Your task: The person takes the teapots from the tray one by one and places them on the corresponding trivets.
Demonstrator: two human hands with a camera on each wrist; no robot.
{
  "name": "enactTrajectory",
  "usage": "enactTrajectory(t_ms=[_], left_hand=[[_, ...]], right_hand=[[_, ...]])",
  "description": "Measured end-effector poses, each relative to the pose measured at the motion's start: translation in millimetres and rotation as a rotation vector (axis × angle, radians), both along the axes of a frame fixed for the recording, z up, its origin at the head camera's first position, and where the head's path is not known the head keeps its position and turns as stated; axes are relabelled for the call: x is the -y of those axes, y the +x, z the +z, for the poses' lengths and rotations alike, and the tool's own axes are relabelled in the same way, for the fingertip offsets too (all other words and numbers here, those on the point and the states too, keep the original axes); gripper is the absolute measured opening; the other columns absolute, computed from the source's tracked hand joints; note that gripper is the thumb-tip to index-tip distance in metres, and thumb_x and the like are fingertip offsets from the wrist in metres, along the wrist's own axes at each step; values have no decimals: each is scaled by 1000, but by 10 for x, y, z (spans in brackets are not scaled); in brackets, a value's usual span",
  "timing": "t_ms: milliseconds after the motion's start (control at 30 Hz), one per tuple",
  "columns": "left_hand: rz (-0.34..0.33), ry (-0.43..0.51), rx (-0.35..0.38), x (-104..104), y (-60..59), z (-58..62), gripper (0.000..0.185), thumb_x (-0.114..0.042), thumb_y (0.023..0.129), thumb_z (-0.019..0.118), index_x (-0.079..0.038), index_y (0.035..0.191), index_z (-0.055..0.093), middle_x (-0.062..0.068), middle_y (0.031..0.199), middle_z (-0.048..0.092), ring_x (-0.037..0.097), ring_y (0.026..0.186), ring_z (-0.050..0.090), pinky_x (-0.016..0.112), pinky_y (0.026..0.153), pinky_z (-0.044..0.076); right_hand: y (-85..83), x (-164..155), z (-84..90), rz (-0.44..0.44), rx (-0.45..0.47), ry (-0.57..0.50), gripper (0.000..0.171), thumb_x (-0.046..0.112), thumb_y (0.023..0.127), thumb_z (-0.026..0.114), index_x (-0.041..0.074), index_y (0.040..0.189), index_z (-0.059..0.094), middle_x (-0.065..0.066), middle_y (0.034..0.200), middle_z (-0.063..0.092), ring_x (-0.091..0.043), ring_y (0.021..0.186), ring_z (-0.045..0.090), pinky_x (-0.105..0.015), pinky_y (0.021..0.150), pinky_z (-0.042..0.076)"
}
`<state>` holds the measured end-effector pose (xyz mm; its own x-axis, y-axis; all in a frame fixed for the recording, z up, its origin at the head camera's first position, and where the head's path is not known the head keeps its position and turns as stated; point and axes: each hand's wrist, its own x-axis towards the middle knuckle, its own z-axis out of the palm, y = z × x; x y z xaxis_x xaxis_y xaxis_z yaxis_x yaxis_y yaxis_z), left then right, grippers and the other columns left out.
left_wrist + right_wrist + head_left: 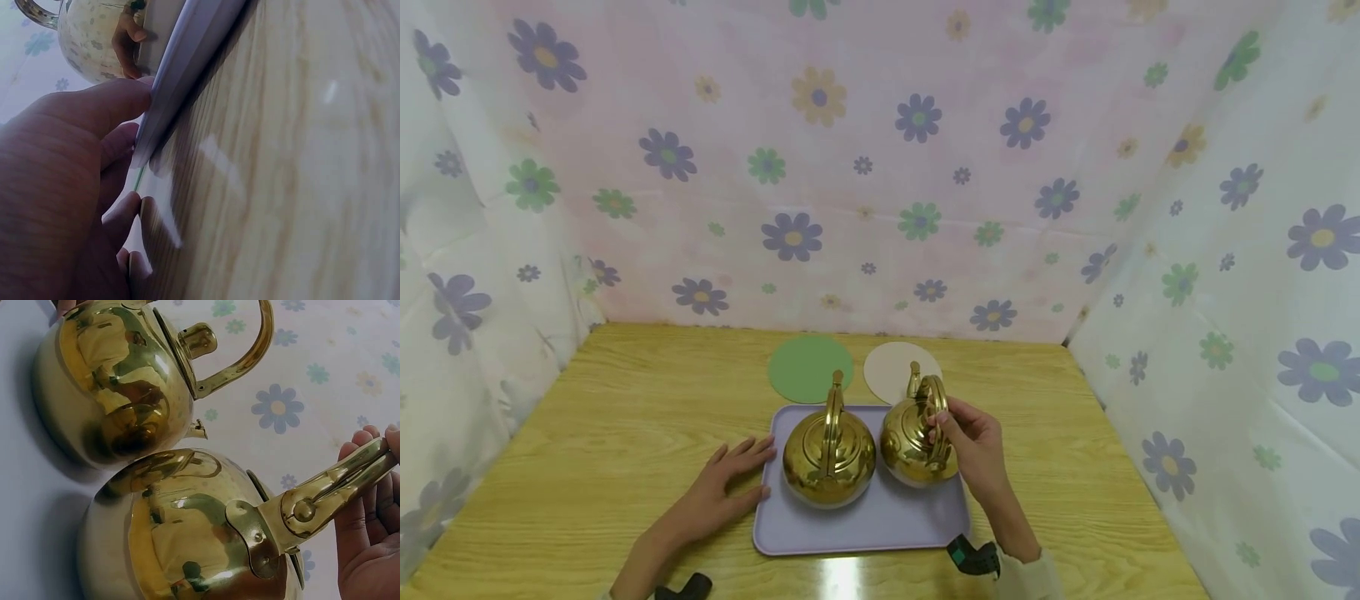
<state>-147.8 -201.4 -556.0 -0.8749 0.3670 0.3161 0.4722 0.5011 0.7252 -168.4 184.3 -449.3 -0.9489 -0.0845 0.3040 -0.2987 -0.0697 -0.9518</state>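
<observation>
Head view, from the left: the left hand [722, 487] lies flat on the desk [625, 433] with its grip spread, fingers straight, the fingertips touching the left rim of the lavender tray [865, 525]. In the left wrist view the thumb [106, 103] presses against that rim. On the tray stand two brass kettles just beside each other, the left kettle [829, 458] free. The right hand [973, 446] has its grip curled round the handle [337, 481] of the right kettle [917, 437]. In the right wrist view the palm is cut off at the frame edge, and I cannot tell whether the kettles touch. Behind the tray lie a green disc [810, 367] and a beige disc [898, 371], the latter partly hidden by the right kettle.
</observation>
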Motion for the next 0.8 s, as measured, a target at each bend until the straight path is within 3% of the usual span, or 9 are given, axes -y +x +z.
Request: enactTrajectory(t_ms=[167, 267, 367, 667, 800], left_hand=[[1, 3, 9, -8, 4, 7, 52, -23, 91, 76, -9, 139, 63, 14, 152, 53, 47, 143, 38, 51, 124, 9], [-4, 6, 3, -14, -2, 24, 52, -23, 91, 77, -8, 139, 63, 15, 151, 53, 49, 141, 39, 67, 117, 13], [-6, 7, -3, -19, -3, 41, 51, -22, 90, 77, -8, 138, 64, 15, 150, 54, 50, 140, 39, 74, 112, 16], [-8, 9, -4, -20, 7, 42, 51, -22, 91, 77, -8, 139, 63, 15, 150, 54, 38, 145, 39, 72, 113, 15], [-2, 3, 1, -13, 6, 22, 52, -22, 91, 76, -8, 139, 63, 15, 151, 53, 37, 146, 38, 52, 124, 9]], right_hand=[[-45, 1, 12, -5, 0, 0, 33, 1, 102, 57, -26, 123, 56, 5, 89, 73, -6, 81, 68, -21, 71, 59], [-72, -5, 11, -3, -4, 2, 34, 1, 102, 57, -26, 123, 55, 4, 89, 73, -7, 81, 69, -21, 72, 60], [-103, -10, 6, -4, -11, 9, 35, 2, 103, 57, -26, 123, 55, 5, 90, 74, -7, 84, 70, -22, 74, 60], [-175, 8, 18, 2, -13, -14, 37, 4, 103, 58, -28, 122, 53, 6, 89, 74, -9, 79, 69, -23, 72, 60], [-202, 16, 38, -11, 0, -12, 35, 4, 102, 59, -25, 123, 56, 6, 89, 73, -10, 77, 69, -23, 72, 60]])
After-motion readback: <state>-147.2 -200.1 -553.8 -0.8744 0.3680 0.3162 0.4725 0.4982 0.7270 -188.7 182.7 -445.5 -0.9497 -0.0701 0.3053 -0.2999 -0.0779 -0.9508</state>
